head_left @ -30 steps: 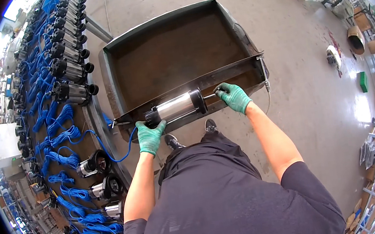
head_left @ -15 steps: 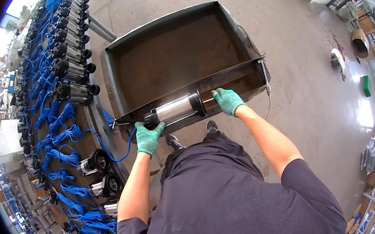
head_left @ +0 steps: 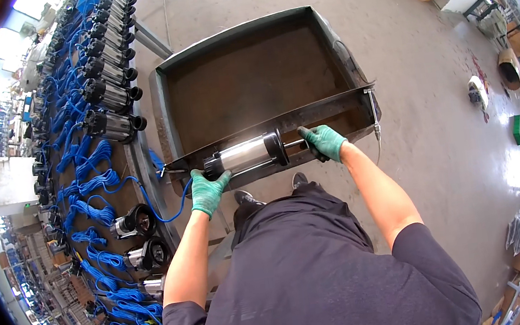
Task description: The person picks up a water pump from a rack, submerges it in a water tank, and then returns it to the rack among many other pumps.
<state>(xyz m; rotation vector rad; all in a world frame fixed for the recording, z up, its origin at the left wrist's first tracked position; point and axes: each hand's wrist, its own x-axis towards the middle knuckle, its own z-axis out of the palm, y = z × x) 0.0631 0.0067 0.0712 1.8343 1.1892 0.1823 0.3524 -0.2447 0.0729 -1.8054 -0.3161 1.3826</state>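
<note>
The motor (head_left: 245,156) lies mid-frame, along the lower edge of the tray (head_left: 249,76). The left hand (head_left: 208,193) holds its left end, thumb spread; the right hand (head_left: 324,142) curls at the shaft (head_left: 294,142), whether gripping I can't tell.

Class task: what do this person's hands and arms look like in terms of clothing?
The left hand and right hand wear matching green gloves ending at the wrists. The forearms are uncovered up to plain, dark short sleeves.

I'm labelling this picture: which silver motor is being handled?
The motor at the tray, between left hand and right hand; the others are on the table at left.
</note>
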